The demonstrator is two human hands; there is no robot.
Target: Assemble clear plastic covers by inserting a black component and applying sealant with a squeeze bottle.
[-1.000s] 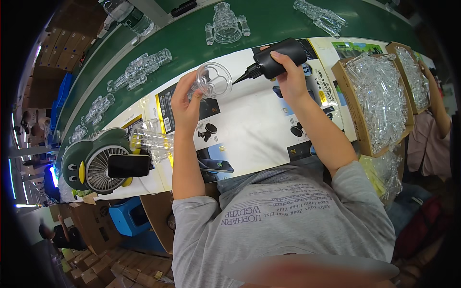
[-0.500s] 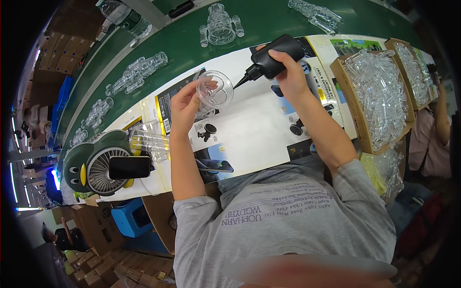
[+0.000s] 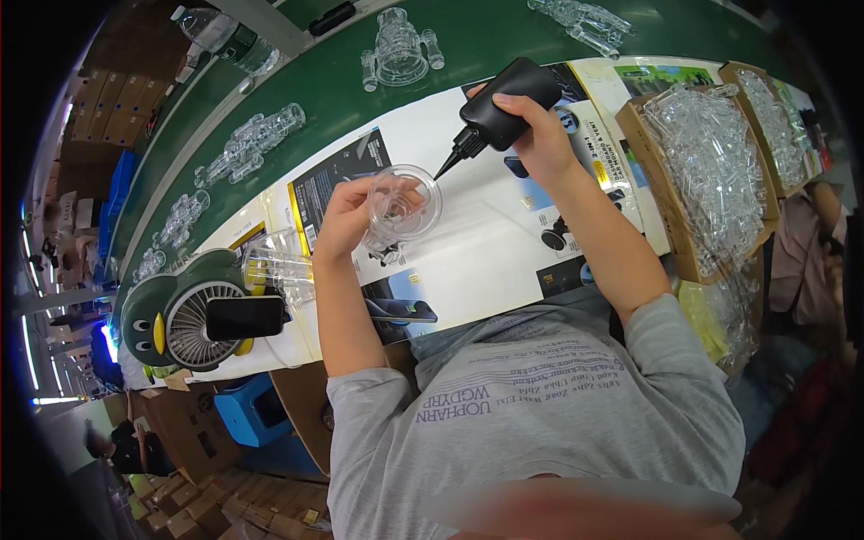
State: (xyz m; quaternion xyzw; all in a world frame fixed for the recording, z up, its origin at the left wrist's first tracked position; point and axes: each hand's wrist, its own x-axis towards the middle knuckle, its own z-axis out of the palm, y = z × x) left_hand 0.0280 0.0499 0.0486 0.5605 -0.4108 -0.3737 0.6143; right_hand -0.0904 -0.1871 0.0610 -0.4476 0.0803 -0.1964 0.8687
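Over the printed white sheet (image 3: 486,225), my left hand (image 3: 345,216) grips a clear plastic cup-like part (image 3: 405,205) with a round, flanged rim turned up toward me. Its lower portion is hard to make out behind the clear wall. My right hand (image 3: 540,135) is wrapped round a black squeeze bottle (image 3: 510,103) with a long tapered nozzle. The bottle tilts down to the left, its tip beside the upper right of the clear rim; whether they touch I cannot tell.
An open carton (image 3: 706,180) of small clear tubes stands to the right, another carton (image 3: 769,126) beyond it. Clear assembled pieces (image 3: 400,54) stand along the green bench (image 3: 333,67). At left are a penguin-shaped fan (image 3: 193,315), a phone (image 3: 245,317) and a clear cup (image 3: 277,265). A water bottle (image 3: 225,40) lies at the back.
The clear part has shifted slightly down and turned, its rim now more face-on. The black bottle has moved a little left, its nozzle pointing more steeply down.
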